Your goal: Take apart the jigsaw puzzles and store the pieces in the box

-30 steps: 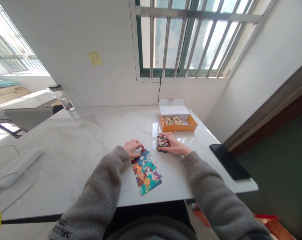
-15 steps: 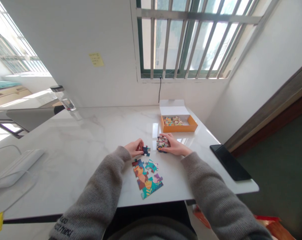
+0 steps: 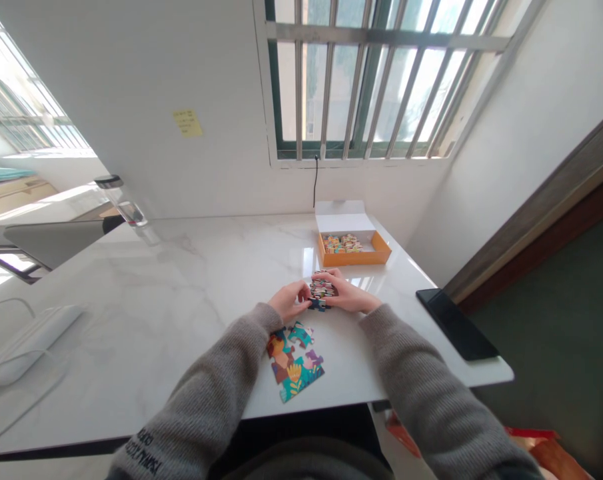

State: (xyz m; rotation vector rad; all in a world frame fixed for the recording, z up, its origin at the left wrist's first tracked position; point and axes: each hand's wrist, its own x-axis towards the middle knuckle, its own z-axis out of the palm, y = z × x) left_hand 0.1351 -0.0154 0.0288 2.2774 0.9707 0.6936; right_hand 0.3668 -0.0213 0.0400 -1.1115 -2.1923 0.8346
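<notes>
My right hand [image 3: 348, 293] is wrapped round the right side of a stack of puzzle pieces [image 3: 322, 287], seen edge-on. At the stack's lower left, my left hand [image 3: 291, 301] pinches a dark blue puzzle piece [image 3: 317, 304]. Nearer the table's front edge lies a partly joined puzzle [image 3: 294, 373] with a yellow flower and teal ground. A teal piece [image 3: 302, 334] sits at its upper right. My left sleeve covers part of the puzzle's upper left corner.
An open orange box [image 3: 356, 257] with more puzzle pieces stands behind my hands. A black tablet [image 3: 456, 325] lies at the table's right edge. At the left are a clear bottle [image 3: 127, 203] and a white device [image 3: 31, 347] with cables.
My left hand has moved right with the dark blue piece, from above the joined puzzle to the stack. My right hand has stayed at the stack. The view has shifted slightly.
</notes>
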